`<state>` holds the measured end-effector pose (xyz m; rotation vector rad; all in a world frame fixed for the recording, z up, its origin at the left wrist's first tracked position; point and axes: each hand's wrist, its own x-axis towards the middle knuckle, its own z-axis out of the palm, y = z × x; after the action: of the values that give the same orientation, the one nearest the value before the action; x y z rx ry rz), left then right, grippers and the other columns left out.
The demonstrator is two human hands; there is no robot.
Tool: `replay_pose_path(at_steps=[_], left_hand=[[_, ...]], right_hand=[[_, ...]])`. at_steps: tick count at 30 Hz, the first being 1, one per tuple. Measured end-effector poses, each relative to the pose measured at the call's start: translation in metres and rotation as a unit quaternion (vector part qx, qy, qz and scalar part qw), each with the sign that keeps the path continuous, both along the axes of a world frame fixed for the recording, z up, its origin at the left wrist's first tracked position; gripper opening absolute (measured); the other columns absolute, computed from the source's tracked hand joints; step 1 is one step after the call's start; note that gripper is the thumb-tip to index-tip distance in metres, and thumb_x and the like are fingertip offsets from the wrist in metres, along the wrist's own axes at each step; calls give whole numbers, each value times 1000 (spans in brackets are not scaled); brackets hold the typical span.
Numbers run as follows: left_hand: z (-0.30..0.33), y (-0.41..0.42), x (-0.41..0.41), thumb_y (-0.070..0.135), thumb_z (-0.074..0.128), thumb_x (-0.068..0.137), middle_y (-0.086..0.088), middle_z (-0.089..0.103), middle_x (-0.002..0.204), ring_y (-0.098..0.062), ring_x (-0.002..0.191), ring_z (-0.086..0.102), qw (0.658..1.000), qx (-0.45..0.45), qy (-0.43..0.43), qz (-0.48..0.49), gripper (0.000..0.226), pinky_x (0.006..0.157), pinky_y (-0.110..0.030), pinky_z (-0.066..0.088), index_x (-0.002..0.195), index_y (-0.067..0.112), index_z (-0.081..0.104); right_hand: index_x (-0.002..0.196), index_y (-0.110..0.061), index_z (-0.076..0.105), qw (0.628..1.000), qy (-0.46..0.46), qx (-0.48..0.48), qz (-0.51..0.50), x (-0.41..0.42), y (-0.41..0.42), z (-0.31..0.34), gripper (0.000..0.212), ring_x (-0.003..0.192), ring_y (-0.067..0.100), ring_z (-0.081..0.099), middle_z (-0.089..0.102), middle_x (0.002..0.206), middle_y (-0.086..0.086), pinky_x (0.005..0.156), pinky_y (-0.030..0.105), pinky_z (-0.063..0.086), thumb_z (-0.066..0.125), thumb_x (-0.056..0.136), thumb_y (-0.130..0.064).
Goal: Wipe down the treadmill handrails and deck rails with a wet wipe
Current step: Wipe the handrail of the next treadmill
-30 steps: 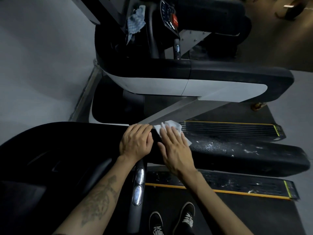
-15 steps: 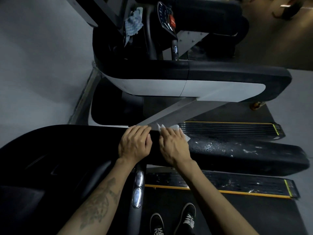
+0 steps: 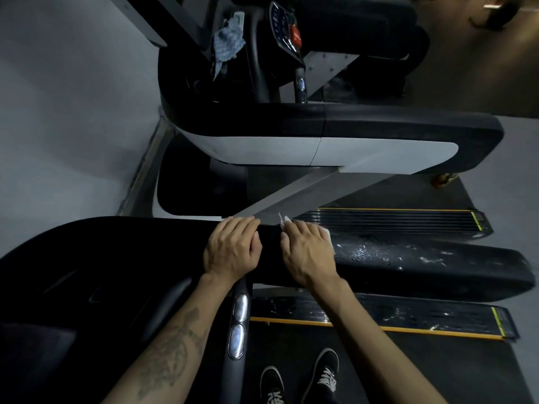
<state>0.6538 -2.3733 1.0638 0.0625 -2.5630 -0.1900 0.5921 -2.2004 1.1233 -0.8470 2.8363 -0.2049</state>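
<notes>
I stand on a treadmill and look down at its black left handrail (image 3: 423, 263), which runs across the view and carries wet streaks on its right half. My right hand (image 3: 309, 252) lies on top of the rail with its fingers curled over a white wet wipe (image 3: 327, 233) at the rail's far edge; only the wipe's corners show. Just to the left, my left hand (image 3: 232, 249) grips the same rail, fingers bent over its far edge. Below the handrail lies the black deck rail (image 3: 408, 316) with a yellow stripe, flecked with moisture.
A neighbouring treadmill's handrail (image 3: 379, 123) and console with a red stop button (image 3: 296, 33) stand beyond, with a blue cloth (image 3: 229, 43) draped there. A grip with metal sensors (image 3: 237, 325) rises between my arms. My shoes (image 3: 300, 380) stand on the belt. A grey wall (image 3: 58, 112) is on the left.
My right hand has drawn back left along the rail and its fingers went from flat to curled, bunching the wipe under them. My left hand has stayed in place.
</notes>
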Motion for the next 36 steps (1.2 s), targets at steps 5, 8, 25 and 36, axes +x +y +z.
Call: replay_pose_path(at_steps=[5,8,25,36], left_hand=[[-3,-1,0,25,45,100,-9,76,112,-25,101,70,1000,-14,2,5,37,95,-40,51,114,7,75],[-3,-2,0,24,47,98,-8,76,111,-25,100,70,1000,-10,11,5,36,94,-40,52,113,7,75],[-1,0,-1,22,48,98,-9,76,110,-26,99,70,1000,2,14,0,35,93,-41,52,113,5,75],[0,0,-1,21,50,96,-9,76,112,-26,101,71,1000,-4,9,1,34,95,-43,53,113,5,75]], right_hand=[[140,-24,51,999,13,-22,25,11,-13,2,55,119,24,51,58,128,1,104,38,33,16,102,-43],[137,-28,53,998,-27,-15,49,-10,-13,1,41,118,26,54,56,128,2,113,40,30,25,109,-40],[146,-17,47,1000,24,6,-5,-5,6,-12,50,127,21,52,59,136,3,116,35,30,23,110,-43],[157,-15,34,997,29,-52,52,12,9,-16,56,149,25,31,39,159,7,127,40,13,27,110,-44]])
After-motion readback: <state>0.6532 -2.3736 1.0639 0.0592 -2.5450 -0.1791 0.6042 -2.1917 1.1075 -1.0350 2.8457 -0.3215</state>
